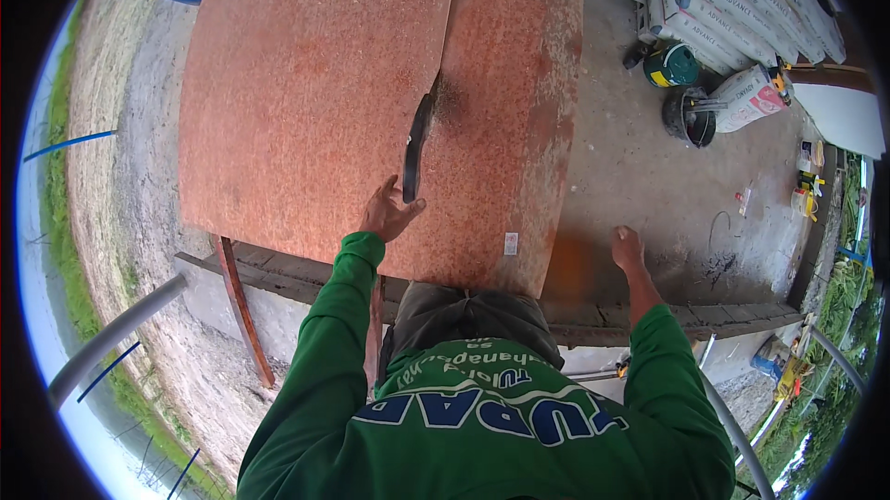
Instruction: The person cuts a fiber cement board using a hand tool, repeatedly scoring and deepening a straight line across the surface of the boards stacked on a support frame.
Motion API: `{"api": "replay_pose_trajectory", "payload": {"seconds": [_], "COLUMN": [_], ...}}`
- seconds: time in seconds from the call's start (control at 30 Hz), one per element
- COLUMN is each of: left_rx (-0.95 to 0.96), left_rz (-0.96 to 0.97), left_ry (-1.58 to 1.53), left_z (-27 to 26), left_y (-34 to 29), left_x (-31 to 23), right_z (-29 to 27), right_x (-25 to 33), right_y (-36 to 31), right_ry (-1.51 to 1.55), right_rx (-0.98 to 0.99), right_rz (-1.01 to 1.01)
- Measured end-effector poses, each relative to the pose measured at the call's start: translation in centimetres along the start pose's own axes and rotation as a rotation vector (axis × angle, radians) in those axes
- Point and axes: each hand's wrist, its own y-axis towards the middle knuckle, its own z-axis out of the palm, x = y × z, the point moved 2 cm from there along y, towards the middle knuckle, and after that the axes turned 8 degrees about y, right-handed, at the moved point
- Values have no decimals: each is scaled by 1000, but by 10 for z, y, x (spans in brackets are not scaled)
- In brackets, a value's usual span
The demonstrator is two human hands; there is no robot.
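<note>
A large reddish-brown wooden board (315, 111) lies flat in front of me, with a long dark line running down it from the far edge. At the near end of that line is a narrow, curved black piece (417, 150); its kind is unclear. My left hand (391, 211) is over the board with fingers apart, its fingertips close to the lower end of the black piece; whether they touch cannot be told. My right hand (628, 248) is closed like a fist, off the board's right side. Whatever it may hold is hidden. An orange-brown blur (573, 264) shows between it and the board.
Dark dust (450, 103) lies beside the black piece. To the far right, stacked white sacks (718, 9), a green bucket (670, 66) and a black bucket (688, 118) stand on the concrete floor (640, 166). A grey pipe (116, 338) and a wooden post (243, 310) are at left.
</note>
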Motion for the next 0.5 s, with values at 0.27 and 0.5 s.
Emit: {"api": "replay_pose_trajectory", "payload": {"seconds": [0.27, 0.5], "left_rx": [236, 132], "left_rz": [-143, -51], "left_ry": [327, 145], "left_z": [37, 67], "left_y": [-80, -109], "left_x": [58, 52], "right_z": [39, 103], "right_x": [-184, -110], "right_y": [-164, -159], "right_ry": [-294, -79], "right_rx": [82, 58], "right_rz": [279, -484]}}
